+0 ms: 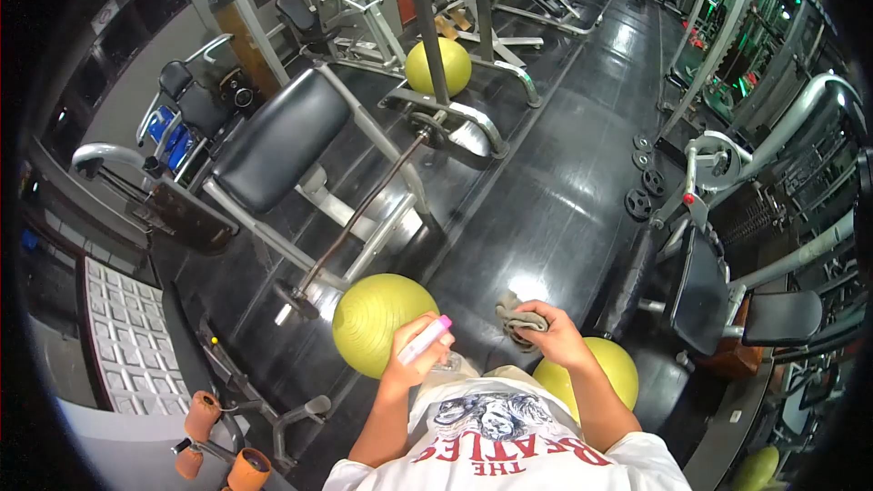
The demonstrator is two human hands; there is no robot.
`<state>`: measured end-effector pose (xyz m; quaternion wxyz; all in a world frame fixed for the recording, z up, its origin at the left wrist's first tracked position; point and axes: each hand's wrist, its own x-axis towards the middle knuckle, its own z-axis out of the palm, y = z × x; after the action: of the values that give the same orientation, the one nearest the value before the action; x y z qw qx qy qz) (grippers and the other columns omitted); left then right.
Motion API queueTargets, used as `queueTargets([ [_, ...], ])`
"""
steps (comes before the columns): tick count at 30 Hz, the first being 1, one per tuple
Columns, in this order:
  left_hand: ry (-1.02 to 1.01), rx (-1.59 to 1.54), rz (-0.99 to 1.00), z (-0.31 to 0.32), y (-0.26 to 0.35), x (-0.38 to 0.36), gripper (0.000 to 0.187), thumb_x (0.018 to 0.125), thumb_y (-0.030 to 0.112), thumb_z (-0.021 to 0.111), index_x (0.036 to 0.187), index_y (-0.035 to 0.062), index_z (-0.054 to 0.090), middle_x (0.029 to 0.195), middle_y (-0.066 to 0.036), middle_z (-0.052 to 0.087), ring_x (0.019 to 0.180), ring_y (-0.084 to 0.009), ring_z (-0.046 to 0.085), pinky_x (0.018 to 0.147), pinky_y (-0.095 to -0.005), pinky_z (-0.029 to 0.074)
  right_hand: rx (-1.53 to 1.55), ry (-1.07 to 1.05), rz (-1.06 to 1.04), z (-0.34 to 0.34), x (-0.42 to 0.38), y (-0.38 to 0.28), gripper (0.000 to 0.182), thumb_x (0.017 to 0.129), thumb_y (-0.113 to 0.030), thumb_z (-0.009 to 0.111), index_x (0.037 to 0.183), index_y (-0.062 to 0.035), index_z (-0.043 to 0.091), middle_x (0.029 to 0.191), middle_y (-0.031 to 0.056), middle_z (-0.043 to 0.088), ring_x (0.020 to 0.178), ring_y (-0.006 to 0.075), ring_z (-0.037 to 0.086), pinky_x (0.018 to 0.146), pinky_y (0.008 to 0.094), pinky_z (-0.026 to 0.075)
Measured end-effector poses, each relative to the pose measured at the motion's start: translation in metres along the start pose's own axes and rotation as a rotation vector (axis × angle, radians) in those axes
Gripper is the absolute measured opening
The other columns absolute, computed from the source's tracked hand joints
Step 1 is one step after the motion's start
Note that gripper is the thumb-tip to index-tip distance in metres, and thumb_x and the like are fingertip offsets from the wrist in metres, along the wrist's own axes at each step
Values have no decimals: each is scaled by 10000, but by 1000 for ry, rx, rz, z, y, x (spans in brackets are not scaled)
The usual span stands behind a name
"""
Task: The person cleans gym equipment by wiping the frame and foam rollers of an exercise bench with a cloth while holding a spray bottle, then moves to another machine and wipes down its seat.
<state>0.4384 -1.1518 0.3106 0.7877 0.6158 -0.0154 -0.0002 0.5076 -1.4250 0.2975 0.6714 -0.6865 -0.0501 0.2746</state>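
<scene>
My left hand (409,356) is wrapped round a spray bottle (424,342) with a white and pink top; part of its clear body shows below the fingers. In my right hand (556,338) is a crumpled grey cloth (520,320), pinched between thumb and fingers and hanging in front of me. Just beyond my left hand a yellow-green exercise ball (377,318) rests on the floor. Another such ball (609,373) lies under my right forearm, which partly hides it.
A black padded bench (286,136) with a barbell (364,205) stands ahead left. Farther off is a third ball (438,66) by a rack. Weight plates (639,203) lie on the black floor (536,209) at right, near a seated machine (700,291). Orange rollers (247,470) stand at lower left.
</scene>
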Motion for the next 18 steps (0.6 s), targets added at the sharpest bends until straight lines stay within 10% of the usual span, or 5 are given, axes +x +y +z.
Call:
queueTargets([
  [18, 117, -34, 129, -96, 13, 244, 151, 944, 85, 641, 923, -63, 619, 841, -95, 611, 600, -149, 621, 553, -278, 515, -182, -201, -67, -18, 261, -112, 282, 909, 6, 724, 1181, -48, 673, 1114, 19, 694, 1017, 109, 634, 905, 276, 509],
])
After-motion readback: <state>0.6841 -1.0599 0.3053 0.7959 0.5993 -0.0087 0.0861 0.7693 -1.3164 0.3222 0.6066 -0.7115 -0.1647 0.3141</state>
